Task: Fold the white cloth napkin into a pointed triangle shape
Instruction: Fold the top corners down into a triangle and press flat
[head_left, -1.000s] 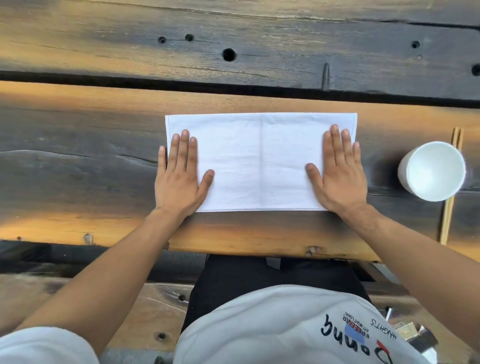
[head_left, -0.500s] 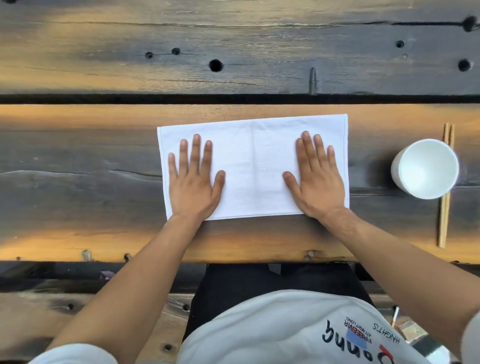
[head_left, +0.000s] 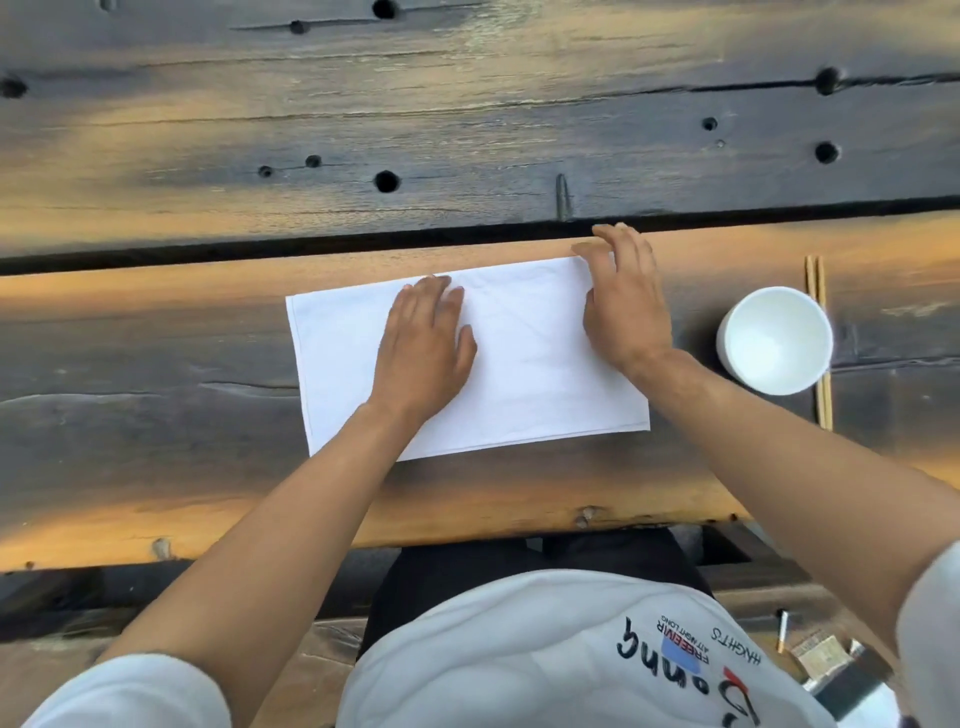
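The white napkin (head_left: 519, 364) lies flat on the wooden table (head_left: 156, 364), the left hand (head_left: 423, 348) pressing its middle, the right hand (head_left: 623, 306) at its far right corner, beside a white cup (head_left: 776, 340).

I'm looking down at what reads as a rustic eatery or outdoor dining spot. The table (head_left: 156, 467) is thick, weathered planks with knots and bolt holes. At three o'clock a white disposable cup (head_left: 776, 340) stands touching a pair of wooden chopsticks (head_left: 821, 343). A white cloth napkin (head_left: 519, 364) lies at centre.
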